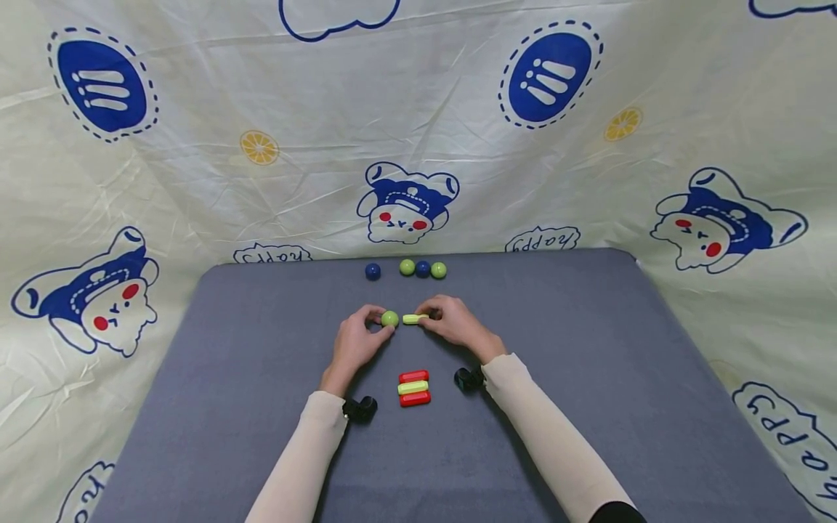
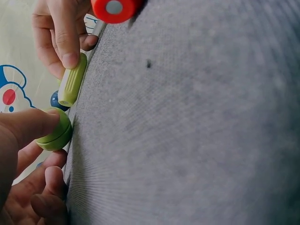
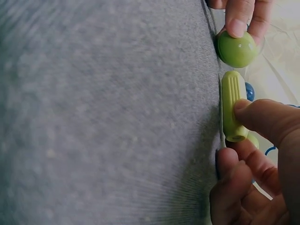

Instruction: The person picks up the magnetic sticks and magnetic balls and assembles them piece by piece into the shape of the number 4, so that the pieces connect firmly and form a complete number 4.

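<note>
Near the middle of the table my left hand (image 1: 356, 339) pinches a green ball (image 1: 389, 319) between thumb and fingers. A seam runs round this ball (image 2: 57, 133) in the left wrist view. Just to its right, my right hand (image 1: 453, 320) pinches a ribbed yellow-green rod (image 1: 413, 319) by its right end. The rod (image 3: 232, 105) points at the ball (image 3: 236, 49) with a small gap between them in the right wrist view. Closer to me, between the forearms, lie a red rod (image 1: 413, 376), another yellow-green rod (image 1: 413, 388) and a second red rod (image 1: 415, 399), side by side.
Along the table's far edge sit a blue ball (image 1: 373, 272), then a green ball (image 1: 407, 267), a blue ball (image 1: 422, 269) and another green ball (image 1: 439, 270) in a row. Grey cloth covers the table (image 1: 556, 349). A printed white curtain (image 1: 314, 196) hangs behind it.
</note>
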Available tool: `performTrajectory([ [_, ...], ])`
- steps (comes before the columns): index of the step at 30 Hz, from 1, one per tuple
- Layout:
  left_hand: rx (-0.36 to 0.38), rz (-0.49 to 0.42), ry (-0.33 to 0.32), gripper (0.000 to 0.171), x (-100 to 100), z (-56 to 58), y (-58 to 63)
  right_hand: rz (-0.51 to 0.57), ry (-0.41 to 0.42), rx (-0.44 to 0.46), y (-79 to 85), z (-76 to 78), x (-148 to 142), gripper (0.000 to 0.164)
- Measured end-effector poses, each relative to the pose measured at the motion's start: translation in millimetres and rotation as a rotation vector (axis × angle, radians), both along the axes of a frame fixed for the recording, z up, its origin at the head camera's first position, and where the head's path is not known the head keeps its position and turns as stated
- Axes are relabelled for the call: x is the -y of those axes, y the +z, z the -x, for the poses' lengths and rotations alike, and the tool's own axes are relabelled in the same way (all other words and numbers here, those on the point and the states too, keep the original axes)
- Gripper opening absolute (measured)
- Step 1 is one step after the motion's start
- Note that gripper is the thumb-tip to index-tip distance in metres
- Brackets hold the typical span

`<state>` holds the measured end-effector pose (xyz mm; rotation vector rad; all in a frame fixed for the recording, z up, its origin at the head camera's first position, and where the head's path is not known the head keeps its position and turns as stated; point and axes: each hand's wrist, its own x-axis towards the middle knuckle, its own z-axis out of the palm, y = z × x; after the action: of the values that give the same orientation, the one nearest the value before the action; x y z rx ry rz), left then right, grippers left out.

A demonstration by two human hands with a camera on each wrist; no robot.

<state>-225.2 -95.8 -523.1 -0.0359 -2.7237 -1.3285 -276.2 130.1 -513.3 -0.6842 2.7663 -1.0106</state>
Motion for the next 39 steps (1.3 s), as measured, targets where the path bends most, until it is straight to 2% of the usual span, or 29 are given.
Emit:
performTrajectory([
  [7, 0.001, 0.004, -0.004, 0.033, 0, 0.2, -1.8, -0.006, 0.008, 0.02, 5.1, -1.6, -1, 0.018],
  [27, 0.003, 0.001, 0.001, 0.033, 1, 2.2, -1.5, 0.002, 0.025, 0.016, 6.0, -2.2, 7, 0.017],
  [31, -0.002, 0.0, 0.002, 0.033, 1, 2.2, -2.6, 0.011, 0.033, 0.022, 6.9, 1.7, 4, 0.024],
  [39, 0.006, -0.01, 0.011, 0.032, 0, 1.5, -1.9, 0.024, -0.029, 0.022, 18.1, 18.4, -7, 0.032],
])
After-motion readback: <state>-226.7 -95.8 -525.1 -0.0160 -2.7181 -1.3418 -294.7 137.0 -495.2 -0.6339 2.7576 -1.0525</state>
